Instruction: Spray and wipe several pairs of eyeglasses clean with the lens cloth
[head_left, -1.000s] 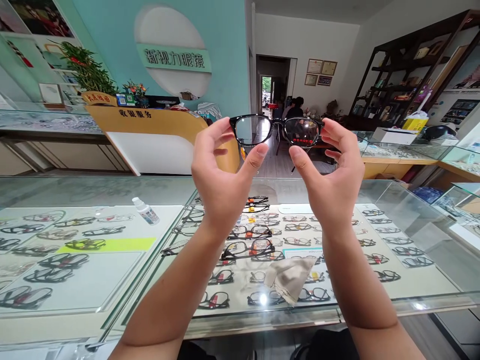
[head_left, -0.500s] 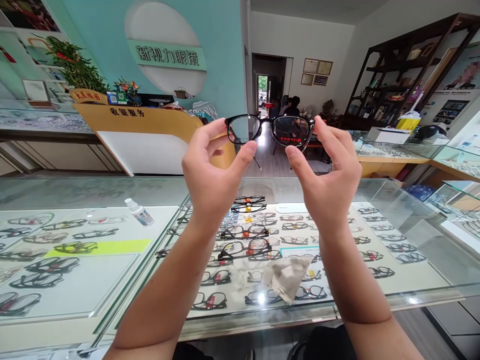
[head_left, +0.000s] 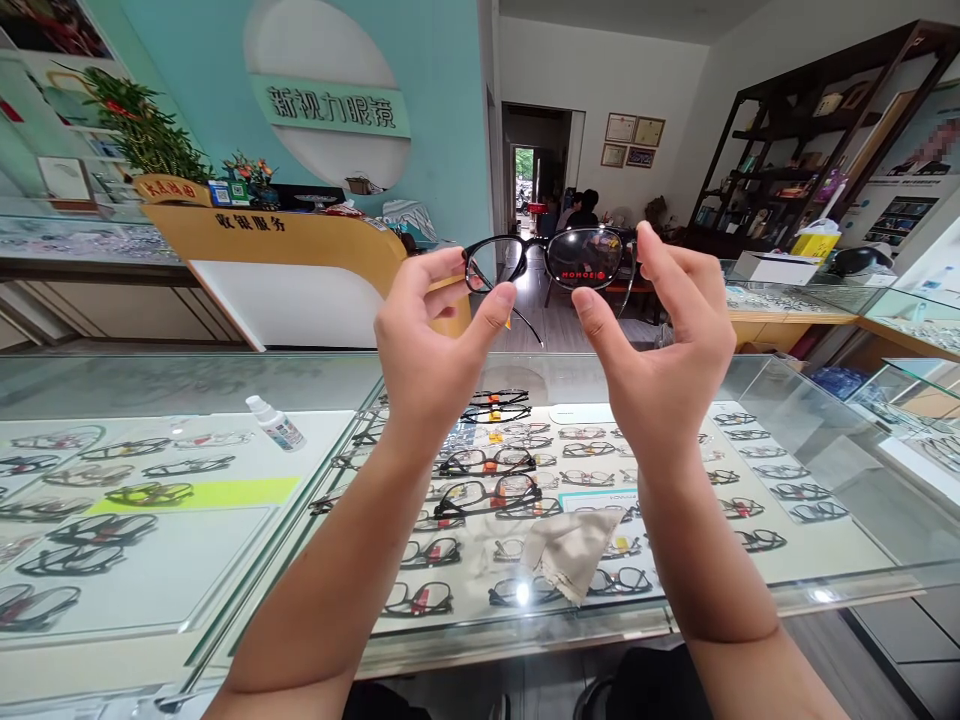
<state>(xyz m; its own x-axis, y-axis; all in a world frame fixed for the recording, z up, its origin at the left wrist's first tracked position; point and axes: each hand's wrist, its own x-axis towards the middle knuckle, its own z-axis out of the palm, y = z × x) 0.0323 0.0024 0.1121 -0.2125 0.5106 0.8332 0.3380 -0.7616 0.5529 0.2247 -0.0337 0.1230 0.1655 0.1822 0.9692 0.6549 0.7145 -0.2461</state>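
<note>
Glasses (head_left: 535, 242) stretch crosswise, I see — left hand (head_left: 435, 340) and right hand (head_left: 667, 345) each holding one end, equally near.

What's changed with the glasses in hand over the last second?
The glasses have tilted a little: the end at the right hand has risen relative to the end at the left hand. Nothing was let go. Both hands still hold them; the cloth and spray bottle stayed put.
</note>
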